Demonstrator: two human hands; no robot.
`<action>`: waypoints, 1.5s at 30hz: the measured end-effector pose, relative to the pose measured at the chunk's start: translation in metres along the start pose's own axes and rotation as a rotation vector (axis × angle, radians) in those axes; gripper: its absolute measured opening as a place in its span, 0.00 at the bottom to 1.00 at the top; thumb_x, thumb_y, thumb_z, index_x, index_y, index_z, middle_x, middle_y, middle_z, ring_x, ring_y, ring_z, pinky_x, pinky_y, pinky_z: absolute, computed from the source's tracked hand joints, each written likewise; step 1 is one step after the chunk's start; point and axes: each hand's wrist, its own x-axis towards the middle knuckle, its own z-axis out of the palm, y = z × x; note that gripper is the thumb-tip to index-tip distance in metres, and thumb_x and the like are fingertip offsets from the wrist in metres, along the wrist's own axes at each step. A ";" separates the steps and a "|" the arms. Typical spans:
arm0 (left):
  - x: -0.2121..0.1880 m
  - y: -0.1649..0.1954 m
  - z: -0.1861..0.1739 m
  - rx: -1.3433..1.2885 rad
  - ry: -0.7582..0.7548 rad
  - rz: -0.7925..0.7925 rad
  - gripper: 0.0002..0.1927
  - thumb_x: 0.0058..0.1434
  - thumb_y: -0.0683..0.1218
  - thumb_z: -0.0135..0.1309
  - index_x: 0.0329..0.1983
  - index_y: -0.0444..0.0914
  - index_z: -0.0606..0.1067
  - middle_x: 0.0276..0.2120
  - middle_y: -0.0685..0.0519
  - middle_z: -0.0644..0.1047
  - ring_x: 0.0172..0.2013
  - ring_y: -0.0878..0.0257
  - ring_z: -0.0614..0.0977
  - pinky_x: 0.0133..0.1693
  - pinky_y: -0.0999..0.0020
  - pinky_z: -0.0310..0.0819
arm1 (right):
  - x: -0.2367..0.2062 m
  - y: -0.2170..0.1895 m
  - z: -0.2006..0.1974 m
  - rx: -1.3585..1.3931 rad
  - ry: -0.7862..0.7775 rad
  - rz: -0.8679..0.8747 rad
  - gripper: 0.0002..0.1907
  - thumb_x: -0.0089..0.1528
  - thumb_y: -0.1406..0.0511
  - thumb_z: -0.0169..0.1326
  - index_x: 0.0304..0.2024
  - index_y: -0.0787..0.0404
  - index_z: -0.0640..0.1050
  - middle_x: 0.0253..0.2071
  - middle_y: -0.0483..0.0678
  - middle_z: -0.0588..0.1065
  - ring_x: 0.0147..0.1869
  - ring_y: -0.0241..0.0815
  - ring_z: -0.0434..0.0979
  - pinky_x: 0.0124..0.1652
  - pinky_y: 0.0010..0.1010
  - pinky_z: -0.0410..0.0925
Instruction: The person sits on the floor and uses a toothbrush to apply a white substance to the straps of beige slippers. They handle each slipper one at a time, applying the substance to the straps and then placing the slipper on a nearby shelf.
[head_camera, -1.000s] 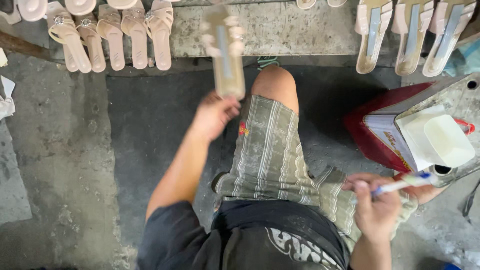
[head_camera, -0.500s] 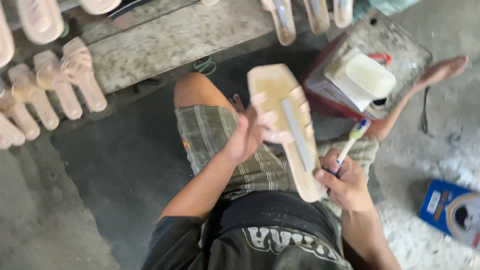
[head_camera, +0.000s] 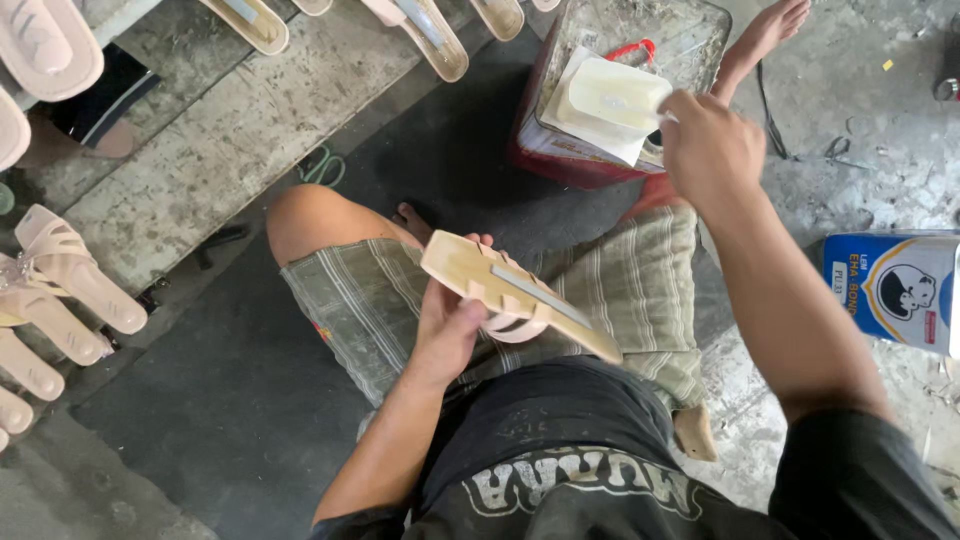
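My left hand (head_camera: 450, 330) grips a beige sandal (head_camera: 520, 295) over my lap. The sandal is turned sole up, with a grey strip running along the sole. My right hand (head_camera: 710, 150) is stretched out to the square metal tin (head_camera: 690, 25) at the upper right. Its fingers are closed at the edge of a white plastic piece (head_camera: 610, 100) that lies on the tin. The brush it held a moment ago is hidden behind the fingers.
Several beige sandals (head_camera: 70, 280) lie at the left, and more sandals (head_camera: 430, 35) rest sole up on the concrete ledge (head_camera: 230, 130) at the top. A blue and white carton (head_camera: 890, 290) lies on the floor at the right. My bare foot (head_camera: 770, 30) is beside the tin.
My left hand has brought the sandal from the ledge down to my lap. My right hand, which held a brush beside the sandal, has reached out to the tin.
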 end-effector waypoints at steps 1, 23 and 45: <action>-0.003 0.001 0.005 0.083 0.003 0.031 0.48 0.60 0.51 0.68 0.75 0.33 0.54 0.71 0.43 0.63 0.72 0.50 0.65 0.72 0.51 0.58 | 0.017 -0.003 0.006 -0.057 -0.029 -0.021 0.11 0.68 0.62 0.52 0.52 0.50 0.79 0.42 0.54 0.79 0.40 0.59 0.81 0.37 0.51 0.70; 0.016 0.018 0.043 1.211 -0.035 0.701 0.37 0.43 0.48 0.79 0.54 0.39 0.72 0.67 0.43 0.71 0.70 0.43 0.70 0.72 0.49 0.64 | -0.127 -0.059 -0.069 0.817 -0.066 0.032 0.11 0.64 0.70 0.62 0.50 0.62 0.82 0.32 0.46 0.80 0.32 0.30 0.73 0.32 0.23 0.66; 0.012 0.021 0.047 1.306 -0.145 0.868 0.37 0.52 0.48 0.77 0.61 0.40 0.69 0.68 0.43 0.68 0.70 0.43 0.69 0.71 0.48 0.68 | -0.151 -0.105 -0.064 0.891 0.154 -0.118 0.10 0.64 0.76 0.59 0.48 0.66 0.79 0.40 0.52 0.80 0.39 0.38 0.81 0.40 0.25 0.71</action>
